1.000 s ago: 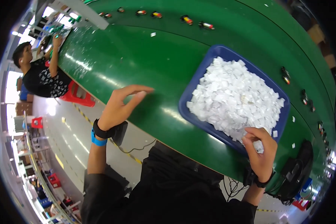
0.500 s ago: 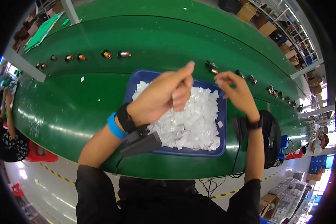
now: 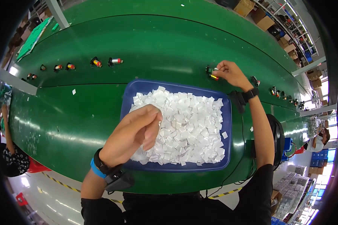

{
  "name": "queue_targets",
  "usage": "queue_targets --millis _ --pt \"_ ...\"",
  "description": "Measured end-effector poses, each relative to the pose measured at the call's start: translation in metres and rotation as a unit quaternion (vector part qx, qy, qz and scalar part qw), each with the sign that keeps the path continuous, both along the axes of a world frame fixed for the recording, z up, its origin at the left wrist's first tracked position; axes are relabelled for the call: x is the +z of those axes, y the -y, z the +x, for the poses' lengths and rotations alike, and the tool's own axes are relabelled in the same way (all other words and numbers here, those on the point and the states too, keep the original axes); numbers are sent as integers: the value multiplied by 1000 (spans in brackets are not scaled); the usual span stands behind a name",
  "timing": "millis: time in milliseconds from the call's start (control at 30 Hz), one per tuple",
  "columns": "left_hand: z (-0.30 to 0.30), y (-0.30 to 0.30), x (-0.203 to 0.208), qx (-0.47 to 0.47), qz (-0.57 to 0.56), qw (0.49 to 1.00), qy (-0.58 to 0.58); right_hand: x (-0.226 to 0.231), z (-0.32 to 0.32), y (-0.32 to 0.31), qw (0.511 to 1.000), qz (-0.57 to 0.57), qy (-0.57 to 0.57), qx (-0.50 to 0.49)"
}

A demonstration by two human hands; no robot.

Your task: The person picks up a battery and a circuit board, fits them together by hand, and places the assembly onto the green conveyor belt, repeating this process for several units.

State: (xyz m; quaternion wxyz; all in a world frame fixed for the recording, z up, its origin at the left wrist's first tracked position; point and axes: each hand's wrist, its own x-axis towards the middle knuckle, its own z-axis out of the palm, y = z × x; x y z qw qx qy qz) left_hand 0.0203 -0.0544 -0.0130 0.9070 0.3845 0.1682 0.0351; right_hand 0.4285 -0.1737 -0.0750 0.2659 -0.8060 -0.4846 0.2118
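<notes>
1. Left hand (image 3: 133, 135): raised over the near-left part of the blue tray (image 3: 128, 101), fingers curled together, thumb and fingertips pinched on what looks like one white paper square (image 3: 159, 123). Half a second ago it was higher, across the tray's middle; it has dropped back toward the person.
2. Right hand (image 3: 231, 74): now reached past the tray's far-right corner, fingertips closed on a small cylindrical part with red and yellow bands (image 3: 213, 74) at the conveyor belt (image 3: 157, 45); earlier it hung above the squares. Judged: square in one hand, part in the other.
3. Heap of white squares (image 3: 187, 127): fills the tray, loose.
4. Belt: more banded parts (image 3: 115, 60) in a spaced row to the far left; bare green room between them and beyond the tray.
5. Near edge: belt rim just beside the person's body; little room there.
</notes>
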Motion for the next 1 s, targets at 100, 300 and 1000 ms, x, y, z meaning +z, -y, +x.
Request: queue_targets --millis 100,300,1000 --pt "-1 6 -1 -6 86 996 -26 33 -67 15 986 164 15 38" --pt "11 36 7 -87 53 989 -105 79 -224 72 915 255 212 228" --pt "-16 45 -5 -62 177 982 12 -22 -105 220 849 -209 414 -252"
